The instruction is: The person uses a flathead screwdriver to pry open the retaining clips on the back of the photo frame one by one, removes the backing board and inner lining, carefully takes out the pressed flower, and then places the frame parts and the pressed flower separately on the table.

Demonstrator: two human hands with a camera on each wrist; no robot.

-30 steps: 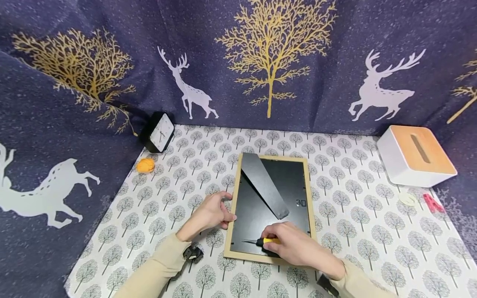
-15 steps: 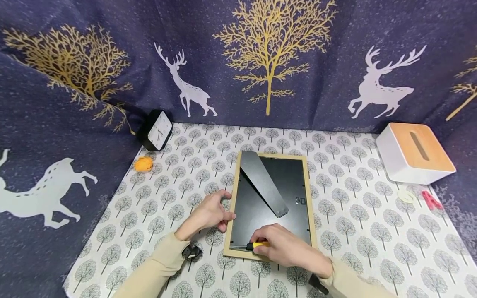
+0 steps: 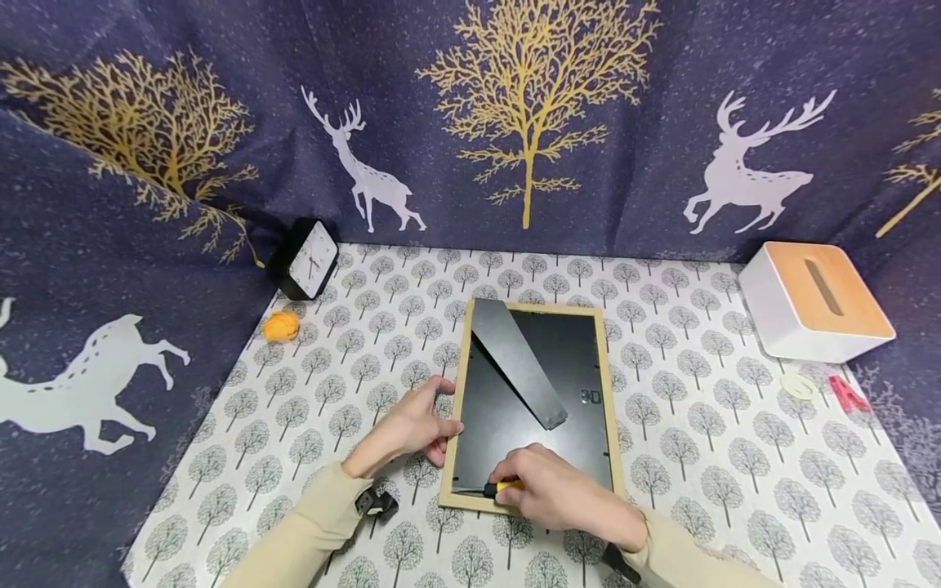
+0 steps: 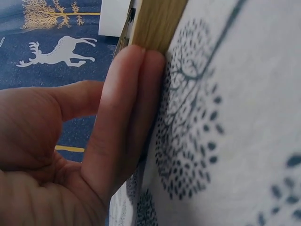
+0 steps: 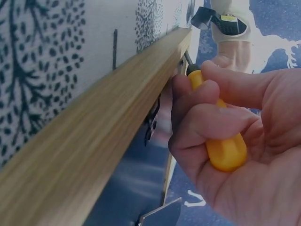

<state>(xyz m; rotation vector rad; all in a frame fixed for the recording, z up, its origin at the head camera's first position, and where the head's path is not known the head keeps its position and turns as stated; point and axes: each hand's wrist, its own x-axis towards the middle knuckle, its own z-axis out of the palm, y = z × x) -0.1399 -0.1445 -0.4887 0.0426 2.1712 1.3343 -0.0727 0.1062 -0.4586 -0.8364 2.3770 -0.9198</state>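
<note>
A wooden picture frame [image 3: 614,457] lies with its black backing board [image 3: 500,445] facing up. A grey stand leg [image 3: 520,363] lies slantwise over the board. My left hand [image 3: 415,425] rests at the frame's left edge. Its straight fingers [image 4: 120,94] press the outer side, and the thumb touches the top of the rail. In my right hand [image 3: 547,486] is a screwdriver [image 5: 226,153] with a yellow handle and black collar, gripped by curled fingers. Its thin shaft lies low along the bottom rail, pointing at the frame's lower left corner. Small dark tabs [image 5: 153,120] line the inner edge.
A black clock [image 3: 309,260] and an orange ball-like thing [image 3: 281,326] stand at the back left. On the right are a white tissue box [image 3: 794,327] with a wooden lid, a pale ring-like piece [image 3: 798,386] and a red letter A [image 3: 849,394].
My right hand has moved left and slightly down with the screwdriver, bringing its shaft from over the board to the lower left corner. The left hand keeps its place on the frame.
</note>
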